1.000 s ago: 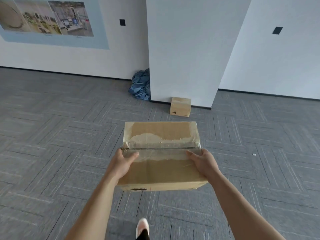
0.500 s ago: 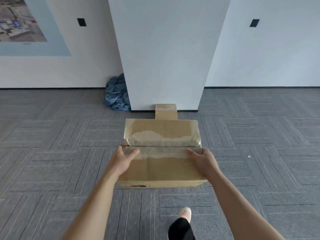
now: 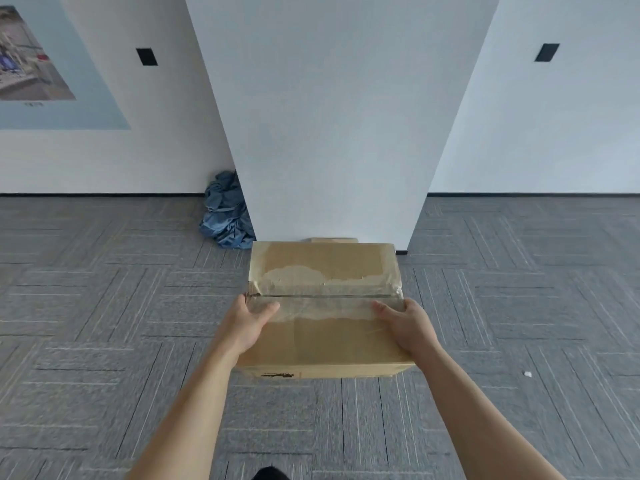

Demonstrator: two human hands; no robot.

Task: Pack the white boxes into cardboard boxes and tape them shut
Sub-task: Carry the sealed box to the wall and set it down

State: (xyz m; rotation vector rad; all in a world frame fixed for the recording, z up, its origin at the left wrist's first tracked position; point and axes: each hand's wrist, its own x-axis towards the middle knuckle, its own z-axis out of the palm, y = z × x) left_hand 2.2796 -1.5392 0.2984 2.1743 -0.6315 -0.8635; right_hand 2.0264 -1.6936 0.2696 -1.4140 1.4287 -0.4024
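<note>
A closed cardboard box with clear tape over its top seam is carried in front of me above the carpet. My left hand grips its left side, thumb lying on the taped top. My right hand grips its right side the same way. Just beyond the carried box, only the top edge of a second cardboard box shows on the floor against the white pillar. No white boxes are visible.
The white pillar stands directly ahead and close. A heap of blue cloth lies at its left foot. Grey patterned carpet spreads to both sides. A small white scrap lies on the floor at right.
The pillar and the floor box have come closer and centred as I walk forward; the floor box is now nearly hidden behind the carried one. Both hands keep the same hold.
</note>
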